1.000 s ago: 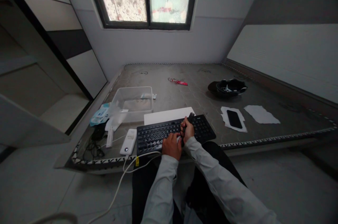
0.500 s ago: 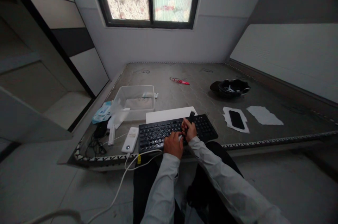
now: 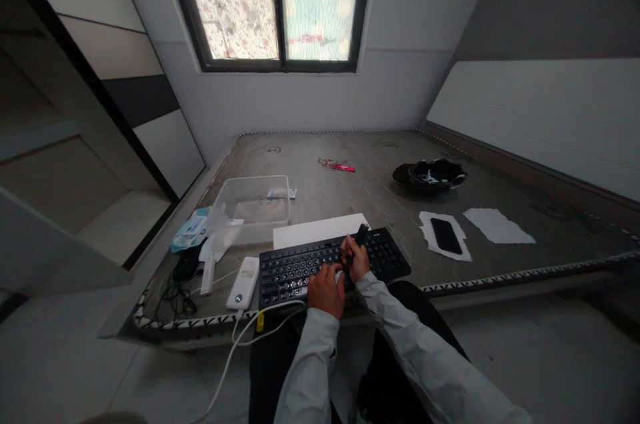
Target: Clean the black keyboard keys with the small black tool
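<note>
A black keyboard (image 3: 295,269) lies along the front edge of the mattress, just before my lap. My left hand (image 3: 326,289) rests over its near middle part, fingers stretched onto the keys and thumb apart. A small pale thing shows beside that thumb, too small to name. Just right of it, my right hand (image 3: 356,260) is closed around a small black brush (image 3: 362,233), whose bristly end sticks up above the fist. The rest of the brush is hidden by the fingers. Behind the keyboard lies a white sheet (image 3: 320,229), partly covered by it.
To the left are a clear plastic bin (image 3: 255,231), a white power bank (image 3: 244,284) with a cable, blue packets (image 3: 191,231) and a black wired device (image 3: 187,264). On the right lie a phone (image 3: 447,236) on paper, torn paper (image 3: 499,226) and a black cap (image 3: 433,176). A red wrapper (image 3: 338,165) lies farther back.
The camera view has tilted up slightly, so everything sits a little lower in the picture. Both hands stay at the keyboard, the brush still in my right hand.
</note>
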`<state>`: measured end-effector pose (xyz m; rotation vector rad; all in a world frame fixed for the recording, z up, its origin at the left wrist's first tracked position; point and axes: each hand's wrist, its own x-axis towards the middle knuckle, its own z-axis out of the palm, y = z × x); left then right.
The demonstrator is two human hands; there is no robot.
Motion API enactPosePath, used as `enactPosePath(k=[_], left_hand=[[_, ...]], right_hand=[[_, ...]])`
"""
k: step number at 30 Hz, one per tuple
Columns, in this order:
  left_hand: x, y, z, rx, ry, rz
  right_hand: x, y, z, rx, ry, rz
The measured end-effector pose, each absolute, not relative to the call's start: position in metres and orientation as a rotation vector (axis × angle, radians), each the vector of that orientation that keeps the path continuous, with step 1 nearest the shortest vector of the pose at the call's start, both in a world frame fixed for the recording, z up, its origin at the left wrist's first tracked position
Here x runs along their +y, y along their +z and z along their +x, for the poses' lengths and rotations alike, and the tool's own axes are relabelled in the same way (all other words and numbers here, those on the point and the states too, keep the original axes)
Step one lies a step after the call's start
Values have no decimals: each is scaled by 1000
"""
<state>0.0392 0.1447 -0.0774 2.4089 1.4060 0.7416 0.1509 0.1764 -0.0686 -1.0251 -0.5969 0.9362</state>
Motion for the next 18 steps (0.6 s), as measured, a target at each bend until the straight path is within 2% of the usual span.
enactPosePath(k=[7, 18], left_hand=[[145, -77, 39, 1411, 772, 2434], [148, -83, 41, 1397, 835, 2486]], right_hand=[[180, -58, 151, -692, 920, -1065], [186, -63, 150, -577, 1177, -960]])
